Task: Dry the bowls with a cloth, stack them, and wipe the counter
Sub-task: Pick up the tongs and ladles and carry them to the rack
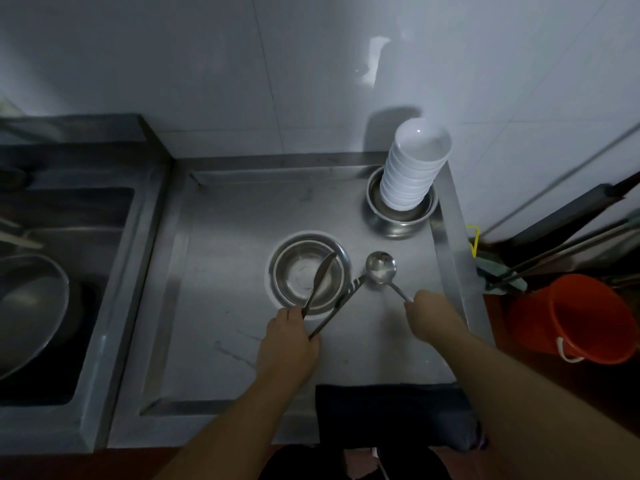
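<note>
A steel bowl [298,271] sits mid-counter on the steel counter [221,265]. My left hand [289,342] grips metal tongs [320,280]; one arm lies across the bowl, the other runs outside its right rim. My right hand [429,317] pinches the handle of a steel ladle [381,265] whose cup rests on the counter right of the bowl. A tall stack of white bowls [414,168] stands inside nested steel bowls [398,220] at the back right corner. A dark cloth [391,410] lies over the counter's front edge.
A sink [52,237] at left holds a large steel basin [31,306]. An orange bucket [571,317] and long handles [561,258] stand on the floor to the right. A tiled wall [277,64] runs behind the counter.
</note>
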Available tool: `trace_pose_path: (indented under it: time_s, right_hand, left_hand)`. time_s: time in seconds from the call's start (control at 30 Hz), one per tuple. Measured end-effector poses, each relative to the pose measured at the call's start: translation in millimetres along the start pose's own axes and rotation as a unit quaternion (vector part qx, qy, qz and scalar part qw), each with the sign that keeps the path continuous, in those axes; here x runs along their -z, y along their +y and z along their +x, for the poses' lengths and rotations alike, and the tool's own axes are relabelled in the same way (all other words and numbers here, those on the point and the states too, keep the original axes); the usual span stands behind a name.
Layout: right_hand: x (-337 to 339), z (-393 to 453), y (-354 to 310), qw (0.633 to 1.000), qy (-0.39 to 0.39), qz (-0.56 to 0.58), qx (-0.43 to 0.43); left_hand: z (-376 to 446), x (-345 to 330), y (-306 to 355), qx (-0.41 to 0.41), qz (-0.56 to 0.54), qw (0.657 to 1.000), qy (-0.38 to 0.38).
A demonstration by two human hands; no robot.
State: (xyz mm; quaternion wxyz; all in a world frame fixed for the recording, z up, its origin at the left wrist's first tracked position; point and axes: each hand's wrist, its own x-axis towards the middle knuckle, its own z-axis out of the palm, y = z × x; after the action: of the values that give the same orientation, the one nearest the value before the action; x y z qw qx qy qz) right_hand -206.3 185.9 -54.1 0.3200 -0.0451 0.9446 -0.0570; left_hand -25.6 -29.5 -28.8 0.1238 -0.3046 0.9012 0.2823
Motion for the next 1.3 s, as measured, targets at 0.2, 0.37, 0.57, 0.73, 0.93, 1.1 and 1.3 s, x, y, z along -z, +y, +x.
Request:
trace_pose_path:
  time_s: [0.2, 0.37, 0.57, 0.73, 0.93, 1.1, 1.3]
  right_hand:
    - [18.2, -36.4, 10.8, 0.993, -0.014, -0.085, 0.080]
    - [48.8, -47.4, 22.6, 0.970, 0.018, -0.172, 0.171]
    - [87.4, -62.5, 29.7, 0.937, 0.055, -0.214, 0.269]
    - [111.9, -86.1, 29.2, 0.916, 0.064, -0.204, 0.339]
    - [120.6, -132.6, 3.7, 0.876, 0.077, -0.207, 0.428]
    - [116.9, -182.3, -32.2, 0.823, 0.065, -0.264, 0.498]
    - [99.7, -254.3, -71.0, 0.782, 0.063, -0.249, 0.568]
  left_hand:
    - [-10.3, 18.2, 16.6, 0.003, 0.012, 1.000, 0.015]
    - [-27.8, 30.0, 29.2, 0.009, 0.009, 0.999, 0.052]
    - [-70.6, 41.6, 52.1, 0.043, -0.005, 0.992, 0.116]
    - [-127.3, 45.4, 76.9, 0.092, -0.008, 0.978, 0.186]
    - [-211.9, 44.2, 82.6, 0.171, -0.021, 0.952, 0.251]
    - [-279.1, 55.1, 69.7, 0.252, -0.046, 0.916, 0.308]
    - [-364.5, 58.4, 44.3, 0.317, -0.086, 0.867, 0.374]
